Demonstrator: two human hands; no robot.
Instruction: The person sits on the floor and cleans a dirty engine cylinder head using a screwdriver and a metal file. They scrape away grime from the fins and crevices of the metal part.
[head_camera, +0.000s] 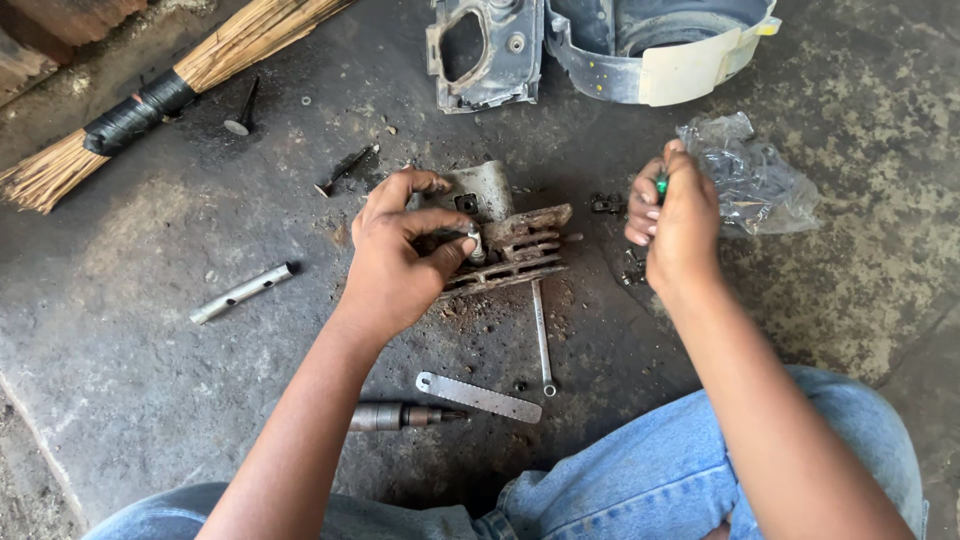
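Rusty metal, finned and grimy, the engine part (505, 240) lies on the concrete floor (150, 330) between the person's arms. The left hand (400, 250) rests on it, fingers (445, 222) pinching a small silvery piece on top. The right hand (675, 215) is closed around a green-handled tool beside a crumpled plastic bag (750, 180). Nearer the knees lie a slim wrench (541, 335), a flat metal strip (478, 397) and a socket driver (400, 416); a broom (150, 95) lies farther off.

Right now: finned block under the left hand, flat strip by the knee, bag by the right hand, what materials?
Finned block: cast metal, likely aluminium, dull grey, grimy and rust-brown. Flat strip: bare steel by its grey sheen. Bag: thin clear plastic, crinkled and glossy.
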